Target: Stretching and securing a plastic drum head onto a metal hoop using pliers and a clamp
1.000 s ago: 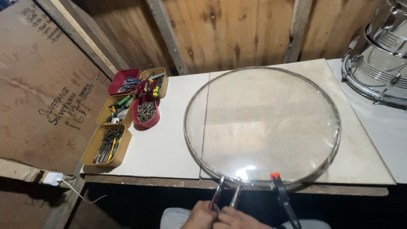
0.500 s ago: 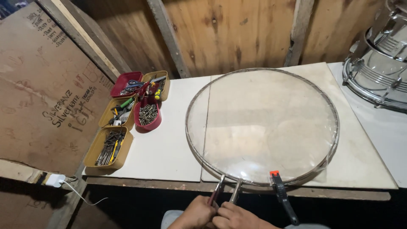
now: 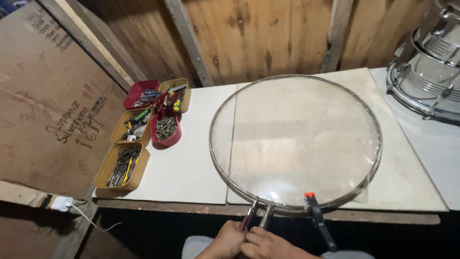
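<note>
A large round clear drumhead (image 3: 297, 139) with a metal hoop lies flat on the white tabletop (image 3: 191, 163). At its near edge, a pair of metal pliers (image 3: 256, 214) grips the hoop. My left hand (image 3: 225, 242) and my right hand (image 3: 268, 244) are clasped together around the pliers' handles at the bottom of the view. Just right of the pliers, a black clamp with an orange tip (image 3: 316, 216) bites the hoop at the table's front edge.
Several small trays (image 3: 122, 165) of screws, nails and small tools sit at the table's left end. A chrome drum shell (image 3: 426, 72) stands at the far right. Wooden planks form the back wall; a brown board (image 3: 52, 96) leans at the left.
The view has shifted slightly, with the drumhead sitting a little lower and to the right in frame. My hands stay clasped on the pliers at the hoop's near edge.
</note>
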